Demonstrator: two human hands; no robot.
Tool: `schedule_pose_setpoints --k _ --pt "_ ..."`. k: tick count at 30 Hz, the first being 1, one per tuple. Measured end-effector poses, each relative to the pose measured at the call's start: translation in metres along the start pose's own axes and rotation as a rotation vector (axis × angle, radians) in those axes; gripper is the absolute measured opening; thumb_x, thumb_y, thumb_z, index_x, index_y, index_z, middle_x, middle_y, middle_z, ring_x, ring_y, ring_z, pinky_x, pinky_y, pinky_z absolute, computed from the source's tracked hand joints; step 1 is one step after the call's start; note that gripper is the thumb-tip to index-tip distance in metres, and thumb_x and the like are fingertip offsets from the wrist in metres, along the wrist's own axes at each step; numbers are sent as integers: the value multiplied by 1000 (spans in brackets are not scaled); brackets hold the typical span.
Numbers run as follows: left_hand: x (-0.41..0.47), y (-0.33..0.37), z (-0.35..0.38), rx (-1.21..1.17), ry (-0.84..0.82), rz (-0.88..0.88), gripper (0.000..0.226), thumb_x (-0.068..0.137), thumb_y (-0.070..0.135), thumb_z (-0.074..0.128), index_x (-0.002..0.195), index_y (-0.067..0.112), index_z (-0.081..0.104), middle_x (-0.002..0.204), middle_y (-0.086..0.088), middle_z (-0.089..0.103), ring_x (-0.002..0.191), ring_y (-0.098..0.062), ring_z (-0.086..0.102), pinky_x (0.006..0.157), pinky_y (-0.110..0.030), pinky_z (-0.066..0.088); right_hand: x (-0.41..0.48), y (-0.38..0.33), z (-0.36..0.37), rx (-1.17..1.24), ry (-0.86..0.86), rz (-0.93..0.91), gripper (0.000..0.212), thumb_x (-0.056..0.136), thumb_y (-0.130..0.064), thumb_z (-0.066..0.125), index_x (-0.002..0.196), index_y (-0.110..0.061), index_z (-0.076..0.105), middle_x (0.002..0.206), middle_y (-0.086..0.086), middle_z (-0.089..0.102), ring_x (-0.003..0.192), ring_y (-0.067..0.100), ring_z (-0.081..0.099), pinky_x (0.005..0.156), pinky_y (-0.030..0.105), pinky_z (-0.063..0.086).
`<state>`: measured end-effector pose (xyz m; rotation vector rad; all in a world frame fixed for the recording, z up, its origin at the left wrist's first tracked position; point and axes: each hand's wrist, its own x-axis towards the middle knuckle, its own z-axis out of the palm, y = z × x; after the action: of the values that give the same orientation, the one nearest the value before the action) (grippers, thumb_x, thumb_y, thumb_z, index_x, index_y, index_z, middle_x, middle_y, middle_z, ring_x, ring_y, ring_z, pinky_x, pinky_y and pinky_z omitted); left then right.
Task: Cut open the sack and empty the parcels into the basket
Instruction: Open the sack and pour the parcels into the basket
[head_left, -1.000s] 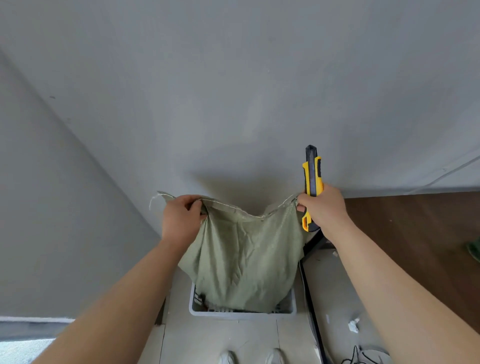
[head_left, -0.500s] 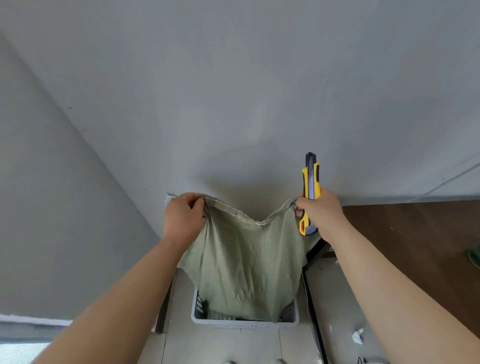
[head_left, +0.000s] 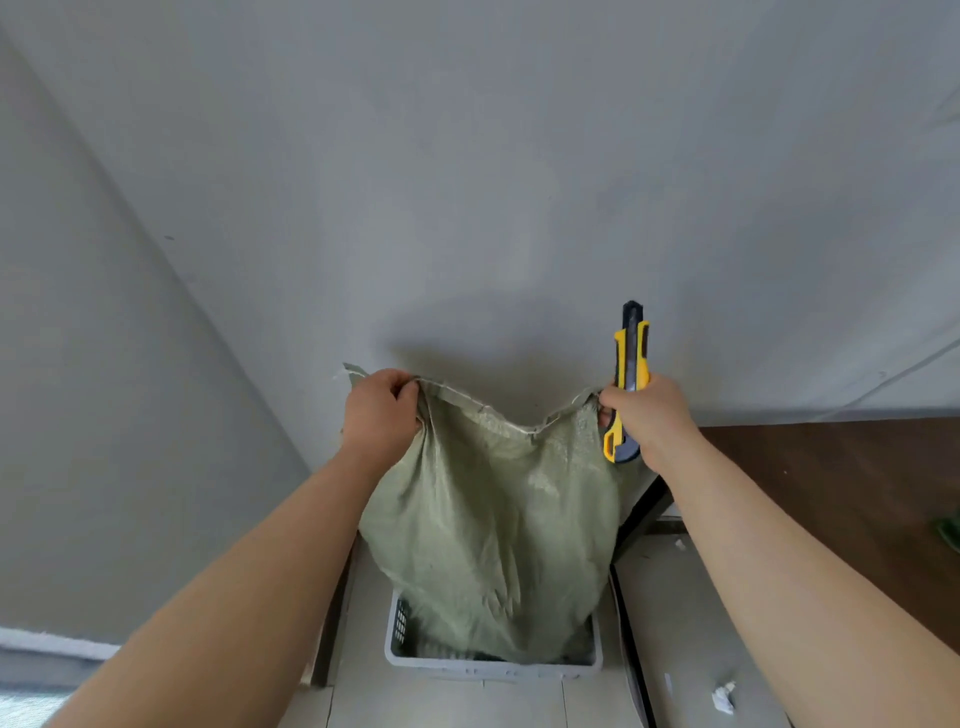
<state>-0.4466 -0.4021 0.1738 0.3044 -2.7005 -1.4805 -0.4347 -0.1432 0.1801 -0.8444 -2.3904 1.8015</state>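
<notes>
The person is holding a limp, pale green woven plastic sack (head_left: 488, 519) upside down over a grey slotted plastic basket (head_left: 493, 667) standing on the light tiled floor (head_left: 447, 701). The left hand (head_left: 379, 415) is clenching one corner of the stitched seam, and the right hand (head_left: 649, 418) is pinching the other corner while also gripping a yellow and black utility knife (head_left: 629, 379), its nose pointing up and away from the cloth. So both grips are closed: the left on the sack alone, the right on sack and knife together.

The sack's lower end is hanging inside the basket, and its body is looking slack and nearly flat, which suggests the emptying is almost finished. The parcels themselves are mostly hidden; only dark shapes are showing under the cloth at the basket's near rim.

To finish this step well, the person should be keeping both corners level and pulled apart so the mouth stays wide, lifting straight up with short shakes so anything caught in a fold drops inside the rim rather than beside it. The knife is the main hazard; I cannot tell whether its blade is retracted, so it is worth keeping that nose turned away from the other arm. The sack's open end should be staying over the basket's middle until the cloth is hanging fully flat.
</notes>
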Motion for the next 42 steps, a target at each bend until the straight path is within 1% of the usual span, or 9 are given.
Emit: schedule_pose_setpoints --k 3,7,11,17,21,27,31,39,42 --pt "0 -5 2 32 -15 0 23 93 11 47 99 9 70 75 -6 68 73 -30 69 79 -44 57 0 9 3 -41 3 10 27 83 -5 62 64 -14 46 58 3 42 52 15 40 49 25 33" --pt "-1 -9 4 13 -12 -27 22 94 10 46 95 11 68 76 -10 68 71 -32 69 77 -43 57 0 16 3 -18 13 14 15 81 -4 63 72 -12 54 64 5 49 61 18 48 56 26 39" --pt "-3 -10 4 -22 29 -44 23 93 11 45 95 10 68 76 -9 70 72 -32 70 74 -39 57 0 14 0 20 30 -5 11 81 -2 62 75 -10 55 62 6 48 55 17 46 53 25 39" --pt "0 -2 -1 -88 59 -81 21 93 12 47 95 13 67 76 -6 69 70 -29 70 75 -45 59 2 3 -6 29 18 -23 9 80 -2 61 77 -10 57 62 6 52 54 17 50 54 26 42" --pt "0 16 -8 -145 95 -54 22 93 12 47 98 11 68 74 -3 68 68 -25 69 66 -35 56 3 -15 -9 0 10 -67 11 80 -3 61 75 -11 55 61 4 49 53 15 46 51 24 38" --pt "2 45 -24 -260 162 16 27 91 13 50 74 31 61 72 -2 69 75 -33 71 77 -48 59 -1 -54 -21 25 31 -161 13 79 -5 63 71 -12 56 64 7 51 58 20 49 55 26 39" --pt "8 65 -37 -293 180 75 27 92 11 50 73 28 62 69 -1 67 74 -33 71 75 -46 60 -2 -84 -30 54 76 -237 22 80 -3 63 65 -16 53 61 2 49 52 15 45 51 24 37" --pt "7 63 -39 -276 161 45 30 91 10 48 71 29 60 68 0 65 70 -28 70 78 -48 59 -2 -75 -23 61 52 -180 10 78 -5 63 76 -11 55 66 7 47 62 21 46 56 27 37" --pt "8 67 -44 -290 182 58 34 91 8 48 68 30 59 67 0 64 74 -35 69 78 -51 58 -3 -80 -23 85 61 -189 9 77 -5 63 78 -10 56 70 10 48 66 22 47 59 28 38"
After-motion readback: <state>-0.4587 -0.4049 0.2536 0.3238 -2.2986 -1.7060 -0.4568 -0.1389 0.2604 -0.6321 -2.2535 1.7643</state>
